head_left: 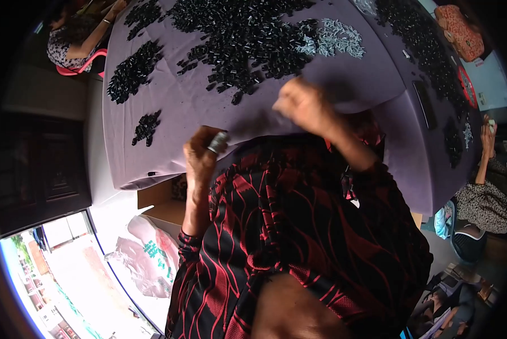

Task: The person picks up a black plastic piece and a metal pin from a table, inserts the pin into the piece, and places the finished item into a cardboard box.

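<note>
ok so I'm standing by this table w/ a purple tablecloth (pixel 194 99), and it's covered in tiny bits. Main heap of small black plastic pieces (pixel 225 42) is dead ahead of the person, past both hands, prob so either one can reach in. Small pale grey pieces (pixel 342 39) are bunched at the heap's right edge, touching it; looks like they're kept more or less sorted by colour tbh. Smaller black piles sit apart on the left, incl. a long one (pixel 134 73) and a little one (pixel 146 127) nearer the edge.

L hand (pixel 201 150) is near the table's front edge, fingers curled in, w/ a silvery-grey thing (pixel 218 142) at the fingers. Can't tell if it's gripped or wrapped round a finger. R hand (pixel 305 104) is up over the cloth, fingers mostly bent in, but it's v blurry, so idk if it's pinching anything. Both are close in front of the body, prob comfier for fiddly stuff.

Containers: open cardboard box (pixel 160 208) tucked by the table's L front corner, prob to save tabletop space; can't make out what's in it. White plastic bag (pixel 143 257) beside it, contents unclear. Far right, a red round tray (pixel 467 85) w/ pale bits in it, too small to ID.
</note>
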The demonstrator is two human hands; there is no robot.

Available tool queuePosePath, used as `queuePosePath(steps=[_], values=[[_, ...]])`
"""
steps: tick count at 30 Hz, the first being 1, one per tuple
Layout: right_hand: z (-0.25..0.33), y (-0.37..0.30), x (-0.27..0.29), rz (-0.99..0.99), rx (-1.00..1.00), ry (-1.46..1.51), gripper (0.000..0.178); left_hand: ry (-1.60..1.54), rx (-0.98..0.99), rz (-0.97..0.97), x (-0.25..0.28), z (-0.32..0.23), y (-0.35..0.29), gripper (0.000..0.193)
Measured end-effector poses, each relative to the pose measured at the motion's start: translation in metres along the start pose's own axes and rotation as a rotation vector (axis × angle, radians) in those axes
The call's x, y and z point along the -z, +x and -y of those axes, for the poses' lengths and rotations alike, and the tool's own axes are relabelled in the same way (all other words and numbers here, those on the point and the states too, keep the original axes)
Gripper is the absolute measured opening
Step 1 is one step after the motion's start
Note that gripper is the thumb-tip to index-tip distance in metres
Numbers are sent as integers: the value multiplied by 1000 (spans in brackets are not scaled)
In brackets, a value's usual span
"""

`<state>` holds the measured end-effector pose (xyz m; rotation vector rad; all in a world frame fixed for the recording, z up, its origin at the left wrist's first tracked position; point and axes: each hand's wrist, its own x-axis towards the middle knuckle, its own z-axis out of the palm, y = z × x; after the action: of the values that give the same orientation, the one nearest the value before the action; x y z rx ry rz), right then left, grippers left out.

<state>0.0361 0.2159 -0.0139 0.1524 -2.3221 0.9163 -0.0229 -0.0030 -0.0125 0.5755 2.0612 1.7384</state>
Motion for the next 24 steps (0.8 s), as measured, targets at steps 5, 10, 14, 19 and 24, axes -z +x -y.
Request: queuePosePath(steps=[5,10,14,19,24], values=[[-73,21,71,-215,-143,-602,3,476,-53,-453,37,-11,12,13],[-65,32,86,16,-278,-848,10,703,-210,-589,68,-3,42,12],[-68,35,73,35,-194,-820,6,896,-274,-653,100,22,47,9],[-53,19,69,-179,-319,-447,9,1239,-478,-576,104,27,65,15],[-68,-7,73,-429,-183,-445,11,1133,-641,-380,61,-3,108,15]])
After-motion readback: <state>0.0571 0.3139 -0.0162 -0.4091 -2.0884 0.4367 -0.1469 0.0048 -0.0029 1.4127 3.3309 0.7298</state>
